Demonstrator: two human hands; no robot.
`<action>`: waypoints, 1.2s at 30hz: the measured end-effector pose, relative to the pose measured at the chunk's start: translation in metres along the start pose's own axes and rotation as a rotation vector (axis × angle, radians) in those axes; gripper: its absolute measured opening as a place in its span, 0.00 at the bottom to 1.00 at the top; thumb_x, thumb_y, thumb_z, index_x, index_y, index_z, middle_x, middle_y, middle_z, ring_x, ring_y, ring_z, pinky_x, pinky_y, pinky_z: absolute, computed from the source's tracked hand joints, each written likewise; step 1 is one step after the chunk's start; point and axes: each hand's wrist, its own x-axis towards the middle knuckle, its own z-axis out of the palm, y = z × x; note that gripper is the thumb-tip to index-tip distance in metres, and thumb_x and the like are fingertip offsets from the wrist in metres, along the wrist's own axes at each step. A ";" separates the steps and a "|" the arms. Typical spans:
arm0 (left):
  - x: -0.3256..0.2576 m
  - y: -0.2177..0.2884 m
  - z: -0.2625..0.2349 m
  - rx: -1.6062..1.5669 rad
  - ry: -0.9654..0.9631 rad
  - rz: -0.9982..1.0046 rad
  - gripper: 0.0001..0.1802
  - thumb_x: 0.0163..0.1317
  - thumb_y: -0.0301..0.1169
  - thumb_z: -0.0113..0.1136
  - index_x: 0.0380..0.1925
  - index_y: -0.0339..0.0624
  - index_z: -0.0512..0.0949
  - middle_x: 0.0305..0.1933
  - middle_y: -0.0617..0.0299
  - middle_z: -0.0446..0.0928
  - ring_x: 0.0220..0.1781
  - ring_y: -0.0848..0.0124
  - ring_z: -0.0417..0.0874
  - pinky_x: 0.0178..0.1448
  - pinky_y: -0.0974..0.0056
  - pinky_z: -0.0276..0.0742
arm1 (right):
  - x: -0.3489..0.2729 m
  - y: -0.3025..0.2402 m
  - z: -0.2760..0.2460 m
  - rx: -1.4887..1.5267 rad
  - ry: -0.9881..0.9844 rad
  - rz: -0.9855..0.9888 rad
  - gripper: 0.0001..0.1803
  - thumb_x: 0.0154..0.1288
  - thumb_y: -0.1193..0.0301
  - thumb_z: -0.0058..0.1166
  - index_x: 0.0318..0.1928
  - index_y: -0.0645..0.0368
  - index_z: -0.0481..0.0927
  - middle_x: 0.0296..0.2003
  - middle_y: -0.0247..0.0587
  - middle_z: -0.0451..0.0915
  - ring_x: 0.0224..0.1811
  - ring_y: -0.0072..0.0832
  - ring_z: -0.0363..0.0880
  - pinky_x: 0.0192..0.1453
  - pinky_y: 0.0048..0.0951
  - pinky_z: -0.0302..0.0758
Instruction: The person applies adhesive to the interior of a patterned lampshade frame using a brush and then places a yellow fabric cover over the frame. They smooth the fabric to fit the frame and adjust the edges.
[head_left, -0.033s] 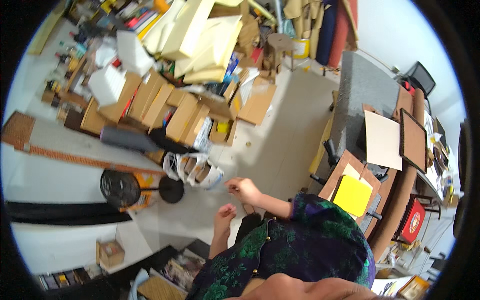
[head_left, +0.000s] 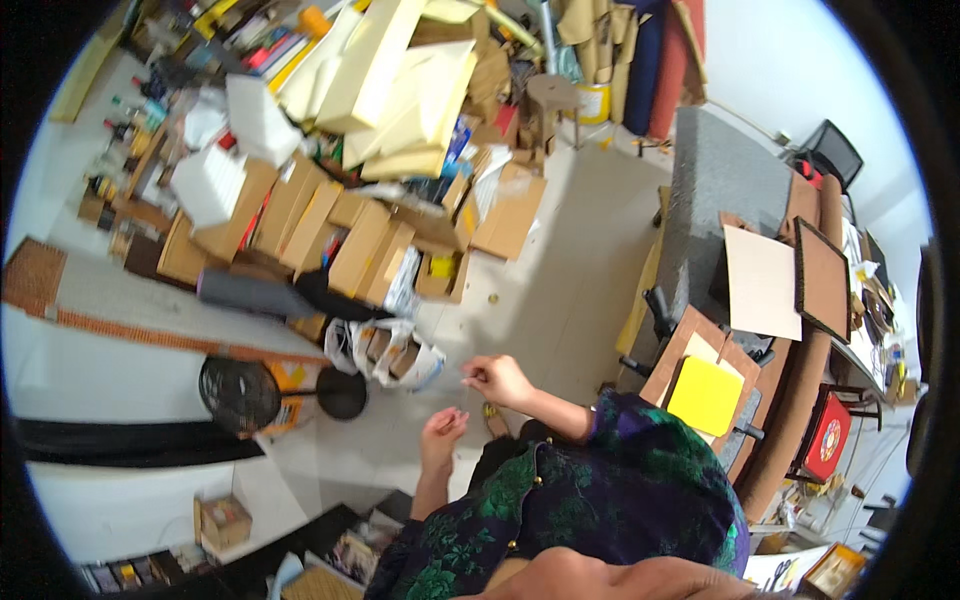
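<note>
My right hand (head_left: 502, 382) is held up in front of my body, its fingers curled and the thumb and forefinger pinched. If anything is between them, it is too small to make out. Lower and to the left, my left hand (head_left: 442, 434) is partly closed, with fingertips drawn together toward the thumb; what it may hold is also too small to tell. Both hands are in the air above the floor, apart from each other. The thing nearest to them in the picture is a white plastic bag (head_left: 402, 366) with cardboard pieces inside, standing beyond on the floor.
Several cardboard boxes (head_left: 362, 252) and pale foam sheets (head_left: 375, 75) are heaped at the far left. A black fan (head_left: 240, 393) stands left. To the right are a grey-topped table (head_left: 715, 180), a yellow pad (head_left: 705, 395) and a long brown roll (head_left: 800, 420).
My right hand has shifted slightly right, its fingers still pinched. The left hand is turned a little, with its fingertips reaching farther up. The view has tilted slightly, and a foot now shows below the hands.
</note>
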 end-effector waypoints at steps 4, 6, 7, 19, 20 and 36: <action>0.094 0.109 0.036 0.267 0.032 -0.070 0.13 0.70 0.34 0.62 0.35 0.31 0.79 0.21 0.61 0.78 0.26 0.67 0.85 0.39 0.60 0.86 | 0.020 0.017 -0.085 -0.391 0.362 0.269 0.20 0.65 0.58 0.61 0.21 0.58 0.83 0.19 0.44 0.79 0.23 0.45 0.79 0.31 0.41 0.77; 0.142 0.134 0.052 0.236 -0.002 -0.037 0.26 0.75 0.48 0.53 0.29 0.33 0.78 0.14 0.64 0.70 0.20 0.70 0.80 0.34 0.58 0.86 | 0.022 0.041 -0.109 -0.509 0.517 -0.029 0.11 0.60 0.67 0.64 0.26 0.61 0.85 0.36 0.45 0.85 0.34 0.43 0.84 0.46 0.38 0.80; 0.167 0.140 0.062 0.224 -0.054 -0.029 0.26 0.75 0.47 0.52 0.30 0.33 0.78 0.15 0.64 0.70 0.19 0.69 0.79 0.34 0.58 0.86 | 0.025 0.042 -0.116 -0.419 0.592 0.062 0.05 0.57 0.73 0.65 0.33 0.60 0.85 0.42 0.45 0.85 0.34 0.42 0.84 0.45 0.37 0.82; 0.403 0.205 0.253 0.284 -0.363 -0.194 0.15 0.73 0.36 0.50 0.48 0.34 0.76 0.45 0.50 0.82 0.39 0.62 0.86 0.44 0.59 0.85 | 0.172 0.132 -0.245 -0.242 0.878 0.300 0.06 0.62 0.77 0.63 0.38 0.64 0.81 0.31 0.45 0.82 0.27 0.33 0.84 0.35 0.29 0.82; 0.424 0.219 0.272 0.266 -0.375 -0.165 0.14 0.73 0.34 0.51 0.48 0.35 0.76 0.45 0.51 0.82 0.39 0.62 0.86 0.45 0.59 0.85 | 0.199 0.128 -0.275 -0.235 0.897 0.265 0.06 0.62 0.77 0.63 0.38 0.63 0.80 0.28 0.44 0.81 0.27 0.33 0.84 0.33 0.29 0.81; 0.761 0.325 0.483 0.035 -0.200 -0.114 0.12 0.68 0.27 0.53 0.48 0.36 0.78 0.42 0.52 0.83 0.38 0.65 0.85 0.46 0.60 0.85 | 0.634 0.246 -0.593 -0.301 0.483 0.236 0.07 0.65 0.72 0.59 0.41 0.62 0.83 0.37 0.47 0.85 0.39 0.39 0.86 0.42 0.34 0.82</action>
